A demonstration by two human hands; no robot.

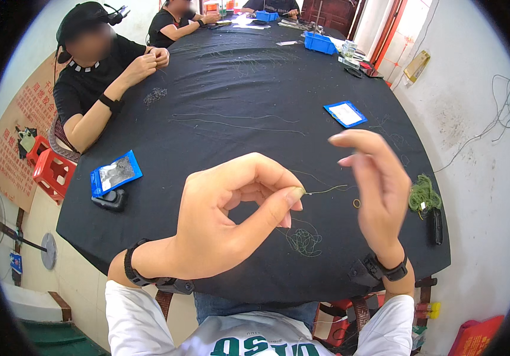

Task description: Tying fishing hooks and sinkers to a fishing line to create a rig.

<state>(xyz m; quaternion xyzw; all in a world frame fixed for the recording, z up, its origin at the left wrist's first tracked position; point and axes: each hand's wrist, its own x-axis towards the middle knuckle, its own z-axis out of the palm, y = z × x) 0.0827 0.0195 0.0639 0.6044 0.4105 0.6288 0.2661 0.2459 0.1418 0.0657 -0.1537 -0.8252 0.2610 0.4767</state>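
Observation:
My left hand (216,219) is closed in a pinch above the near part of the black-covered table. Between thumb and forefinger it grips a thin green line (331,189), whose short end sticks out to the right. A tiny pale speck shows by the fingertips, too small to name. To the right, my right hand (382,193) is raised with thumb and forefinger apart, slightly blurred, and nothing shows between them. A loose coil of dark green line (304,242) lies below the left fingertips. Near the right hand lies a small yellow ring (357,203).
Green tangled line (424,194) lies at the right edge beside a black case (437,226). Blue packets lie left (116,173) and right (345,114). A co-worker (97,71) sits far left by dark small pieces (155,97). Blue bins (320,43) stand farther back.

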